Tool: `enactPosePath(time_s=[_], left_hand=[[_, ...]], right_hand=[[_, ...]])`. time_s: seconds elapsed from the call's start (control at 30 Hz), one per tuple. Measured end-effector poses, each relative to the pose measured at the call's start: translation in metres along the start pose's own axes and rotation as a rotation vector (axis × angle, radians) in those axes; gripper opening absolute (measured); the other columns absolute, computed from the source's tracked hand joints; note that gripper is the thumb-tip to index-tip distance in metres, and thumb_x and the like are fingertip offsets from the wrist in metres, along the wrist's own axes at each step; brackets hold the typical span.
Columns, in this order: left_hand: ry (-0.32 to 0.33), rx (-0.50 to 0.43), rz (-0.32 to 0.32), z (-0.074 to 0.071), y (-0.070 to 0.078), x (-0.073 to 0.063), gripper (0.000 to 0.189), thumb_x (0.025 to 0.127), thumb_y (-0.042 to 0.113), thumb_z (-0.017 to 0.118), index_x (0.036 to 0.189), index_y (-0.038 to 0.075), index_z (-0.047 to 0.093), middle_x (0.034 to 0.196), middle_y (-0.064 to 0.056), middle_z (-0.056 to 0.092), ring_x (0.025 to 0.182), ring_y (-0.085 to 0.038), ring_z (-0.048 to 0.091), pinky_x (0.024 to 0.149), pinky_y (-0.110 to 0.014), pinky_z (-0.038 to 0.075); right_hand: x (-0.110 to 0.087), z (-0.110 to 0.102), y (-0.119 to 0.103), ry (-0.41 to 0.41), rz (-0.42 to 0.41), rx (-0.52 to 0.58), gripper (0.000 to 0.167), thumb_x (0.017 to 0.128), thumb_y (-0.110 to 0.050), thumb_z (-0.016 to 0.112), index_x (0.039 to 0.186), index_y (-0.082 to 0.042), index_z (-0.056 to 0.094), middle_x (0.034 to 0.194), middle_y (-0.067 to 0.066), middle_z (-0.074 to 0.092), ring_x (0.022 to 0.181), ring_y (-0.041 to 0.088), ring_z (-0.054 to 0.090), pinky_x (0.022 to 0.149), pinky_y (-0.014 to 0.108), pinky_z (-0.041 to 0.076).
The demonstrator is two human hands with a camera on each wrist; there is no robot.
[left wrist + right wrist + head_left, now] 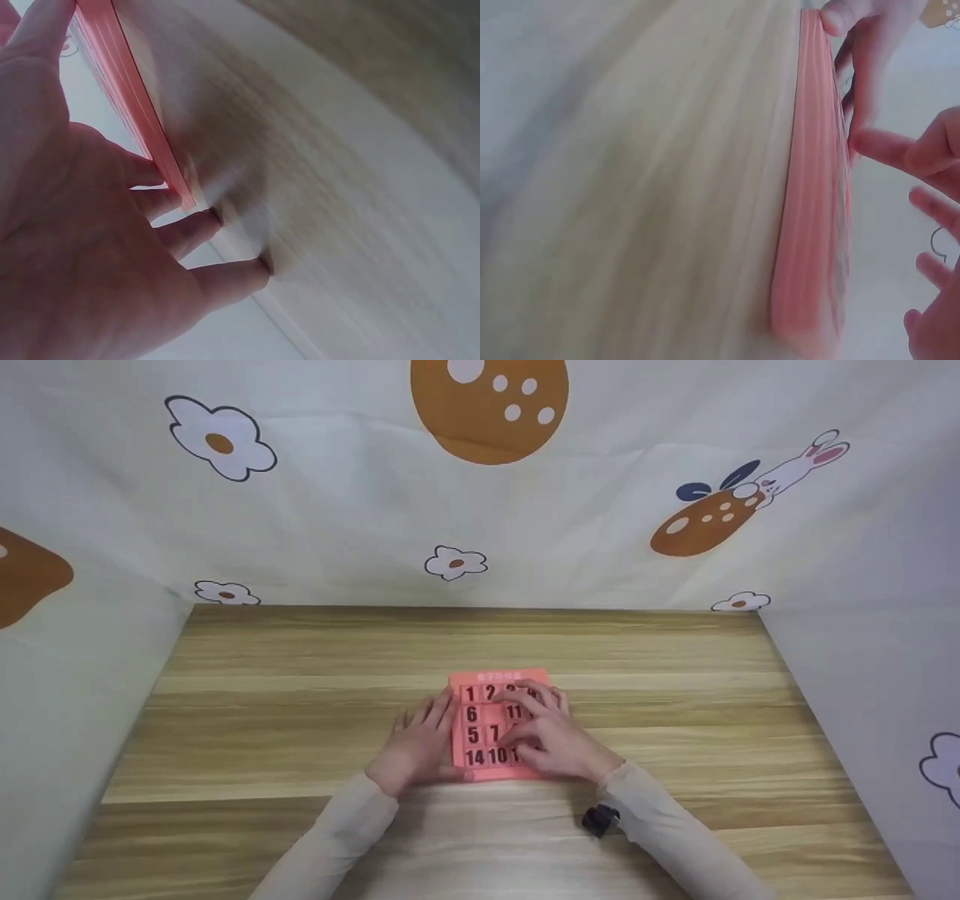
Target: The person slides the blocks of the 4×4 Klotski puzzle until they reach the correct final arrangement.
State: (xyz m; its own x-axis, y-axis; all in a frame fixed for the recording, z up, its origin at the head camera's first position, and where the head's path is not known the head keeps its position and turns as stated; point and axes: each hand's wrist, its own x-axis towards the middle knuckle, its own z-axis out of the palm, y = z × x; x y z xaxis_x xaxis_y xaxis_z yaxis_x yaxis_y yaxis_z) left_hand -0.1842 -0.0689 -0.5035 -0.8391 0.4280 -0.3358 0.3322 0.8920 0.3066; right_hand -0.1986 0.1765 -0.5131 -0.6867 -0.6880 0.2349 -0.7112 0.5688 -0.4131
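A pink number slide puzzle lies flat on the wooden table, its black-numbered tiles set in a frame. Beside the tile marked 6 is a vacant slot. My left hand rests along the puzzle's left side, thumb at the near left corner. In the left wrist view its fingers are spread and fairly straight, some of them against the frame's side. My right hand hovers over the right-hand tiles with bent, spread fingers, its index fingertip near the top row. It hides several numbers on that side.
Wood-grain tabletop surrounds the puzzle. A pale cloth wall printed with flowers and carrots rises behind, with more cloth at both sides. A small black device hangs under the right sleeve.
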Motion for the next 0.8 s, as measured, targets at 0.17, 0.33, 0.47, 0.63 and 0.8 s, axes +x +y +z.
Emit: enactPosePath(time_s=[0.17,0.33,0.47,0.63,0.8], left_hand=[[0.004,-0.017,0.001,0.001,-0.001,0.0,0.114,0.076,0.064,0.068,0.155,0.005,0.011,0.161,-0.01,0.001,0.144,-0.037,0.009,0.112,-0.062,0.01],[0.006,-0.02,0.001,0.001,0.001,0.0,0.115,0.075,0.065,0.068,0.155,0.005,0.011,0.161,-0.01,0.001,0.144,-0.036,0.009,0.112,-0.062,0.01],[0.007,-0.014,-0.001,0.001,0.001,0.002,0.115,0.075,0.064,0.069,0.155,0.005,0.01,0.161,-0.01,0.001,0.144,-0.036,0.009,0.112,-0.062,0.011],[0.01,-0.023,-0.009,0.001,0.001,0.002,0.115,0.075,0.063,0.07,0.155,0.006,0.01,0.162,-0.009,0.001,0.144,-0.035,0.009,0.112,-0.062,0.01],[0.011,-0.023,-0.011,0.001,0.0,0.001,0.115,0.075,0.063,0.071,0.155,0.006,0.011,0.162,-0.009,0.002,0.144,-0.035,0.009,0.112,-0.062,0.01]], right_hand=[[-0.001,0.0,0.001,-0.032,0.108,-0.046,0.028,0.082,-0.013,0.065,0.106,-0.023,0.075,0.149,0.005,0.039,0.138,0.036,0.023,0.106,0.061,0.016],[-0.003,-0.003,0.002,-0.038,0.153,-0.075,0.037,0.084,-0.011,0.064,0.118,-0.023,0.071,0.152,0.007,0.035,0.139,0.037,0.021,0.106,0.062,0.015],[-0.008,-0.01,0.008,-0.007,0.149,-0.092,0.041,0.082,-0.009,0.063,0.121,-0.019,0.069,0.152,0.009,0.034,0.138,0.039,0.022,0.106,0.065,0.015],[-0.017,-0.014,0.015,0.025,0.132,-0.084,0.044,0.079,-0.007,0.065,0.122,-0.017,0.068,0.151,0.013,0.034,0.136,0.044,0.023,0.105,0.065,0.015],[-0.024,-0.01,0.012,-0.048,0.018,-0.033,0.045,0.082,-0.009,0.065,0.125,-0.02,0.066,0.152,0.017,0.031,0.136,0.046,0.022,0.105,0.067,0.014]])
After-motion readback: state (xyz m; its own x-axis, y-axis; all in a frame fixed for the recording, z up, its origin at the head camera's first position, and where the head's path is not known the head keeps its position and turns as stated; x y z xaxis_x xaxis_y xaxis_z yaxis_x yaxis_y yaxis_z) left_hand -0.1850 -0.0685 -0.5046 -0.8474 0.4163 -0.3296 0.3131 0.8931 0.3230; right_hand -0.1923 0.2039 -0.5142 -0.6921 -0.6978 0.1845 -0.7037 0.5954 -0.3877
